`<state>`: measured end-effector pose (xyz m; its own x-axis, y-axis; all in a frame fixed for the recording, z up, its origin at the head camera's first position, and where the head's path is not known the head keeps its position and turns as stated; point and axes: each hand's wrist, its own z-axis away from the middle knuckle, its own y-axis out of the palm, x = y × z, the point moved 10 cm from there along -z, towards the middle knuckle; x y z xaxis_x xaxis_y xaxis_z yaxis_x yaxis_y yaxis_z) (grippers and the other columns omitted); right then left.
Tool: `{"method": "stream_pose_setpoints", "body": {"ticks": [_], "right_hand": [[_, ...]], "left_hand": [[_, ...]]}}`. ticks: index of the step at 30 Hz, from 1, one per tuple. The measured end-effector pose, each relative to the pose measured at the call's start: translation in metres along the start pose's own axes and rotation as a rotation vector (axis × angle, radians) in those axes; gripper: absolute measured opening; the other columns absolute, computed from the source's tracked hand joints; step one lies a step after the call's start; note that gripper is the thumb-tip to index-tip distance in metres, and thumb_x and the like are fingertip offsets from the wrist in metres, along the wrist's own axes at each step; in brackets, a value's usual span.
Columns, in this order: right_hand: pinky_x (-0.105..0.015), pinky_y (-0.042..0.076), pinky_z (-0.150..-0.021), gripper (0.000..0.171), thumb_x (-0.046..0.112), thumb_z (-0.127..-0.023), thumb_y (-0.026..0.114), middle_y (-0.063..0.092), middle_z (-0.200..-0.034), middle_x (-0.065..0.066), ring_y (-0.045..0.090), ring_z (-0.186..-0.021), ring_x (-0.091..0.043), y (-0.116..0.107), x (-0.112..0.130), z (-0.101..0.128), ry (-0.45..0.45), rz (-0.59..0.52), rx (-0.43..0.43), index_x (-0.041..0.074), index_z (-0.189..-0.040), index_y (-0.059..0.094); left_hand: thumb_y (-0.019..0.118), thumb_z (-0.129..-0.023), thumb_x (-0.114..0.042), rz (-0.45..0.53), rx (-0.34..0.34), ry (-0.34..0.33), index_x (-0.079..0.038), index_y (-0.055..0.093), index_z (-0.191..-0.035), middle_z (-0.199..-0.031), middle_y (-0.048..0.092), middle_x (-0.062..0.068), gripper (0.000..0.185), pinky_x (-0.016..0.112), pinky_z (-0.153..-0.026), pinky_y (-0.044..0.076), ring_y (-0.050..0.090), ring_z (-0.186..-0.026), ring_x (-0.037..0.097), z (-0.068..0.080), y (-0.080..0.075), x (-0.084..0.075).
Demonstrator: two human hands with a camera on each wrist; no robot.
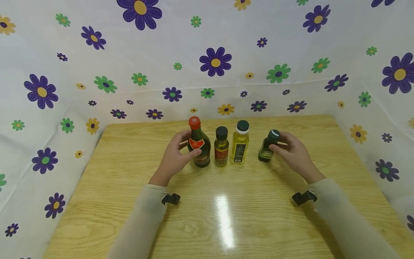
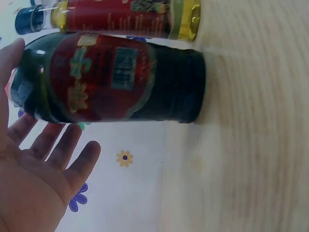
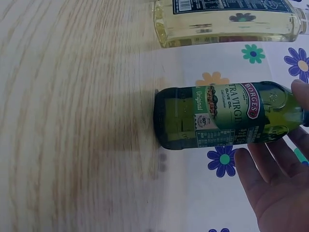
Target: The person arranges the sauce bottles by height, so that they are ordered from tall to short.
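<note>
In the head view a dark sauce bottle (image 1: 202,158) with a red cap and red label stands on the table (image 1: 139,201). My left hand (image 1: 174,154) holds it at its shoulder, thumb across the front, fingers behind. The left wrist view shows the ring and little fingers spread away from its red label (image 2: 101,77). To the right, my right hand (image 1: 295,154) pinches a small green olive oil bottle (image 1: 266,153) near its neck. That bottle leans slightly right; its label (image 3: 227,113) faces the right wrist camera.
Between the hands stand a small dark-capped bottle (image 1: 221,154) with a red label and a yellow oil bottle (image 1: 239,147) with a green cap. A white flower-patterned cloth (image 1: 181,32) hangs behind the table and along its sides.
</note>
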<state>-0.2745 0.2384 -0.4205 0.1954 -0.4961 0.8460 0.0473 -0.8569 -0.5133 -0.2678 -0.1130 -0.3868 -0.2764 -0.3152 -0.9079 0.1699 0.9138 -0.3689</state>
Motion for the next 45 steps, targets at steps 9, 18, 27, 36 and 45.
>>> {"method": "stream_pose_setpoints", "body": {"ticks": [9,18,27,36,45], "right_hand": [[-0.02,0.05,-0.088,0.044,0.033,-0.091,0.063,0.057,-0.125,-0.008,0.055,-0.116,-0.026,0.001,-0.001,0.001,0.006,0.048,-0.033,0.011,-0.128,0.054],[-0.014,0.048,-0.086,0.039,0.032,-0.091,0.063,0.058,-0.123,-0.006,0.055,-0.113,-0.018,0.001,0.0,0.004,-0.003,0.018,-0.049,0.01,-0.122,0.057],[-0.012,0.046,-0.087,0.036,0.028,-0.092,0.063,0.055,-0.125,-0.007,0.055,-0.113,-0.012,0.002,-0.007,0.004,-0.007,-0.027,-0.074,0.008,-0.121,0.056],[-0.011,0.044,-0.088,0.032,0.017,-0.094,0.061,0.055,-0.121,-0.011,0.053,-0.111,-0.004,0.005,0.008,0.009,-0.056,-0.03,-0.089,0.002,-0.121,0.053],[-0.009,0.042,-0.089,0.031,0.015,-0.095,0.059,0.055,-0.122,-0.014,0.051,-0.11,0.001,0.005,0.026,0.015,-0.051,-0.047,-0.093,-0.001,-0.121,0.052]], "left_hand": [[0.075,-0.079,-0.042,-0.024,-0.057,-0.037,-0.023,0.04,-0.14,-0.134,0.047,-0.005,0.073,0.044,-0.101,0.041,0.046,-0.122,0.015,-0.004,0.006,0.031],[0.074,-0.078,-0.048,-0.014,-0.074,-0.029,-0.028,0.039,-0.14,-0.132,0.047,-0.008,0.074,0.043,-0.098,0.044,0.047,-0.12,0.014,-0.003,0.008,0.039],[0.074,-0.083,-0.029,0.013,-0.069,-0.013,-0.015,0.04,-0.141,-0.132,0.048,0.004,0.069,0.048,-0.098,0.042,0.048,-0.12,0.022,0.001,0.009,0.016],[0.075,-0.081,-0.037,0.011,-0.087,-0.009,-0.025,0.039,-0.141,-0.133,0.049,-0.003,0.071,0.046,-0.099,0.042,0.047,-0.12,0.017,-0.001,0.01,0.035],[0.078,-0.072,-0.05,-0.001,-0.068,-0.057,-0.04,0.032,-0.141,-0.133,0.047,-0.012,0.084,0.046,-0.099,0.042,0.046,-0.121,0.012,-0.004,0.018,0.053]]}}
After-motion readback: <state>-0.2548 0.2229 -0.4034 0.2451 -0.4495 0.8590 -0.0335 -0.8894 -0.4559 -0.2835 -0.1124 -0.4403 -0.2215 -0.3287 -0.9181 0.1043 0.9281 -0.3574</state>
